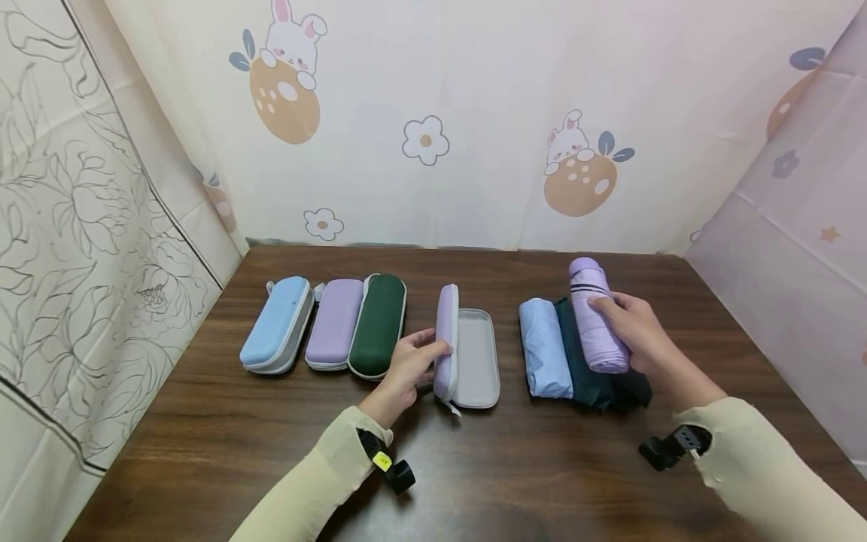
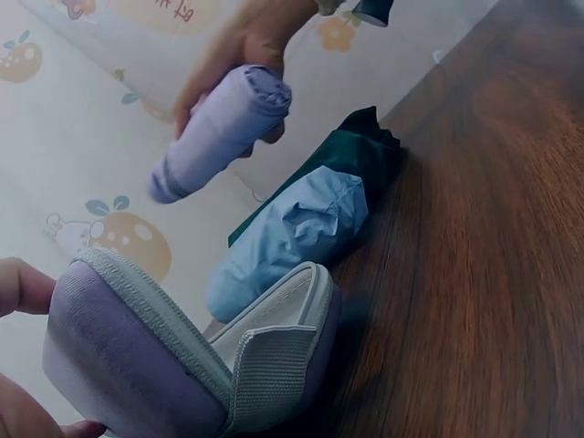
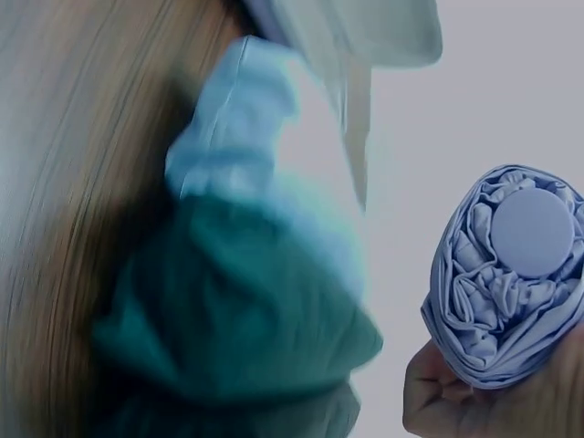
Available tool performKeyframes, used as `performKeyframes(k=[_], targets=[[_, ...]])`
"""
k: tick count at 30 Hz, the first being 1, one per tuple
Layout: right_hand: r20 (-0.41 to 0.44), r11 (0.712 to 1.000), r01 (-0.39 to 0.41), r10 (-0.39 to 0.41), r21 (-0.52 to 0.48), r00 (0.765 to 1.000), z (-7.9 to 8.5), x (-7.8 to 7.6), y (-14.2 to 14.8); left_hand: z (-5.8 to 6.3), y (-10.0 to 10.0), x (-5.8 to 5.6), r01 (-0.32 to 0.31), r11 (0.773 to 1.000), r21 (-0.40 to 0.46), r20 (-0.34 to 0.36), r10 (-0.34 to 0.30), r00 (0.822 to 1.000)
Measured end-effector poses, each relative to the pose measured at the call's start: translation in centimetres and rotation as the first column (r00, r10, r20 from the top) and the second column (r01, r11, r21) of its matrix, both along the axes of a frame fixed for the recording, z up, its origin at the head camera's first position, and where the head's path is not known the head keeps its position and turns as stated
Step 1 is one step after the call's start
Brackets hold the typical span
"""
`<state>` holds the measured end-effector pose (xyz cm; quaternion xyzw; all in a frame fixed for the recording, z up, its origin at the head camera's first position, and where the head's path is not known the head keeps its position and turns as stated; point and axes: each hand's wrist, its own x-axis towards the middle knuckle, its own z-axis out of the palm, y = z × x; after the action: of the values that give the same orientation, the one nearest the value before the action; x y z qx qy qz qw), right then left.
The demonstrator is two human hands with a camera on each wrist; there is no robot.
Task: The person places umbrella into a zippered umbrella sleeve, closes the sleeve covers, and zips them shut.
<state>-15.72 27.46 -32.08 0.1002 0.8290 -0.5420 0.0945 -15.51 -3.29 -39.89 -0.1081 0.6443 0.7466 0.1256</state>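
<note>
My right hand (image 1: pixel 633 327) grips a folded lilac umbrella (image 1: pixel 596 316), which hangs above the other umbrellas in the left wrist view. Its round end cap, ringed by gathered fabric, faces the right wrist camera. A light blue folded umbrella (image 1: pixel 546 348) and a dark green one (image 1: pixel 589 376) lie side by side below. My left hand (image 1: pixel 409 366) holds the raised lid of a lilac zip case (image 1: pixel 445 342) between thumb and fingers. Its grey-lined base (image 1: pixel 477 360) lies on the table with nothing inside, and a pale fabric strip (image 2: pixel 274 365) joins the two halves at the near end.
Left of my left hand, three closed zip cases stand in a row: light blue (image 1: pixel 276 324), lilac (image 1: pixel 335 324) and dark green (image 1: pixel 379 324). They all rest on a dark wooden table (image 1: pixel 515 474). A printed curtain (image 1: pixel 488 150) hangs behind its far edge.
</note>
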Motion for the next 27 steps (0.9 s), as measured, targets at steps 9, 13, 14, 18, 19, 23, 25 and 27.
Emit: performKeyframes(k=[9,13,14,18,19,23,25,27], targets=[[0.013,0.988,-0.032,0.034,-0.148,0.999,-0.7,-1.0,-5.5,-0.1,0.4,0.0,-0.021,1.000,0.002,-0.002,0.021,1.000],[0.023,0.980,-0.045,0.051,-0.194,0.998,-1.6,-1.3,-7.5,-0.1,0.7,0.1,-0.031,0.999,0.007,0.004,0.031,1.000],[0.024,0.978,-0.050,0.056,-0.204,0.998,-1.8,-1.3,-7.9,-0.1,0.7,0.1,-0.033,0.999,0.008,0.005,0.033,0.999],[0.031,0.969,-0.057,0.066,-0.241,0.997,-2.6,-1.5,-9.5,-0.1,0.9,0.2,-0.030,1.000,0.009,0.006,0.030,1.000],[0.031,0.967,-0.058,0.068,-0.248,0.997,-2.8,-1.5,-9.8,-0.1,0.9,0.2,-0.029,1.000,0.008,0.006,0.029,1.000],[0.038,0.970,-0.063,0.073,-0.234,0.997,-3.3,-1.8,-11.1,0.1,0.9,0.2,-0.030,1.000,0.007,0.000,0.030,1.000],[0.046,0.975,-0.070,0.081,-0.212,0.996,-3.5,-1.8,-11.7,0.1,0.9,0.2,-0.034,0.999,0.009,-0.003,0.034,0.999],[0.058,0.979,-0.077,0.090,-0.190,0.994,-3.7,-1.8,-12.3,0.2,0.9,0.2,-0.037,0.999,0.013,-0.006,0.037,0.999]])
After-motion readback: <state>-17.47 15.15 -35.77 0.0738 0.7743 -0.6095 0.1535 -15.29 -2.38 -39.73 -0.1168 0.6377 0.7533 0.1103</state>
